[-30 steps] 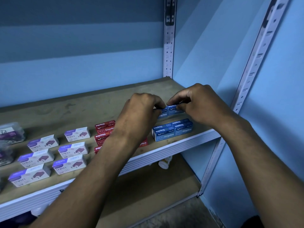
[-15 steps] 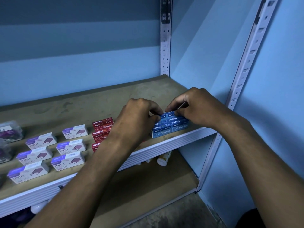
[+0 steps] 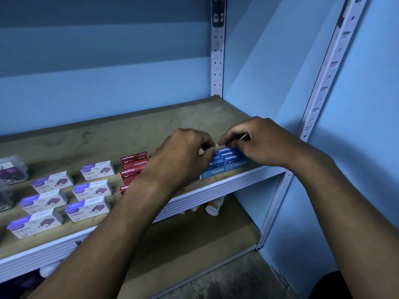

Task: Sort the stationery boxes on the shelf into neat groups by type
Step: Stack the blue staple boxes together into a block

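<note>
Several blue staples boxes (image 3: 226,164) lie packed together at the right front of the wooden shelf (image 3: 133,134). My left hand (image 3: 185,156) pinches the left end of the rearmost blue box. My right hand (image 3: 259,143) curls over its right end, hiding part of the group. Left of them stand red staples boxes (image 3: 133,161) in a column, partly hidden by my left wrist. Further left, several white and purple staples boxes (image 3: 91,190) sit in two neat columns.
Clear plastic tubs of clips (image 3: 11,171) stand at the far left edge. White slotted uprights (image 3: 217,61) frame the shelf's right end against the blue wall. On the lower shelf, small bottles (image 3: 212,209) lie under the front rail (image 3: 216,188).
Both hands have lowered the blue box they held from above the shelf onto the board, right behind the front blue boxes. The view has tilted slightly.
</note>
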A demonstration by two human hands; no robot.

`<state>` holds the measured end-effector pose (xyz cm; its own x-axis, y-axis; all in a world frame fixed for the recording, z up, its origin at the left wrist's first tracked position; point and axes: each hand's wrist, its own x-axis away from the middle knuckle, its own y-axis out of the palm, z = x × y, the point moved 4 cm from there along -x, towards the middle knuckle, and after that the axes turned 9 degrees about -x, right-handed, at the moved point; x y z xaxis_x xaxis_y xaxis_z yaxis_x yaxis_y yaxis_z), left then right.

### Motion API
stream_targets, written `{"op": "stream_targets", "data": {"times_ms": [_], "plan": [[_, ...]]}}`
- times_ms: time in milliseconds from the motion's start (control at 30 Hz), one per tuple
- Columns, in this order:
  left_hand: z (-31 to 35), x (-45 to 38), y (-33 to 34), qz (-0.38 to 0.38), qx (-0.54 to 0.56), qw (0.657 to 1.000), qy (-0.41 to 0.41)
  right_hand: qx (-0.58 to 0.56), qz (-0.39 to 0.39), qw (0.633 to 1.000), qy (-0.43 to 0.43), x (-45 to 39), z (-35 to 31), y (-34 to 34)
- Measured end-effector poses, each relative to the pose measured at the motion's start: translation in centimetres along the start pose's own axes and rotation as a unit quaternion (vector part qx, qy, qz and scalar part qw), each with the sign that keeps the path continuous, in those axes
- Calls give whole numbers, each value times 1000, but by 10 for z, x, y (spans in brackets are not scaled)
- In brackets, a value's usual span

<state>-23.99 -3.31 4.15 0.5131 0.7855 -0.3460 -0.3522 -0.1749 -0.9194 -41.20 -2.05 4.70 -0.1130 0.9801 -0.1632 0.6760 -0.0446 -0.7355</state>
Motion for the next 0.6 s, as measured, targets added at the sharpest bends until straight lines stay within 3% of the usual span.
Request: {"op": "stream_targets", "data": {"times_ms": [267, 600], "plan": [[1, 2, -1, -43, 15, 998, 31, 2, -125, 991, 53, 13, 3, 0], [5, 4, 2, -36, 20, 999, 23, 32, -89, 995, 28, 7, 0, 0]]}}
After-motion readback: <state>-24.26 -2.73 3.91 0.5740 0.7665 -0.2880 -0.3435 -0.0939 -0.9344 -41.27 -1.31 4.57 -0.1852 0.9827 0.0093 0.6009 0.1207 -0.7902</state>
